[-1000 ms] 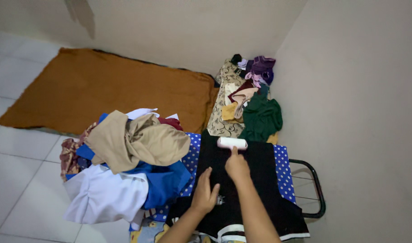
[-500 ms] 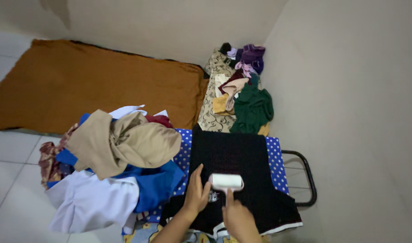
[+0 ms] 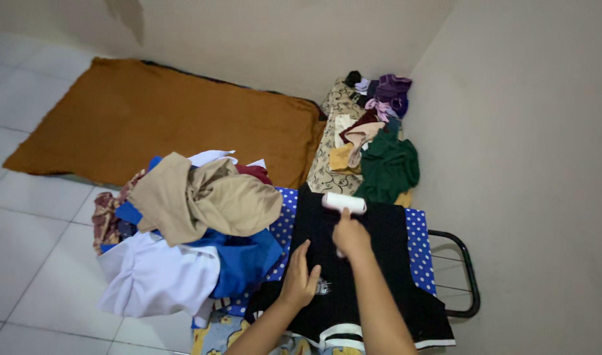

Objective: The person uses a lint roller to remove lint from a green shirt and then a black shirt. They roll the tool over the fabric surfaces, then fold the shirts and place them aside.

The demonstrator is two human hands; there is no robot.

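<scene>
My right hand (image 3: 351, 238) grips the lint roller (image 3: 344, 202) at 12 o'clock on the black shirt (image 3: 353, 263). My left hand (image 3: 300, 279), fingers flat, pins it at 9. Risk: fabric bunches if that hand slips; clothes pile (image 3: 189, 230) may topple.

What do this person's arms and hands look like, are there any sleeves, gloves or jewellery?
Both forearms come up from the bottom edge of the picture and are bare: no sleeves show. The left hand and the right hand wear no gloves. No ring, watch or bracelet can be made out, though the light is dim and the fingers are small.
</scene>
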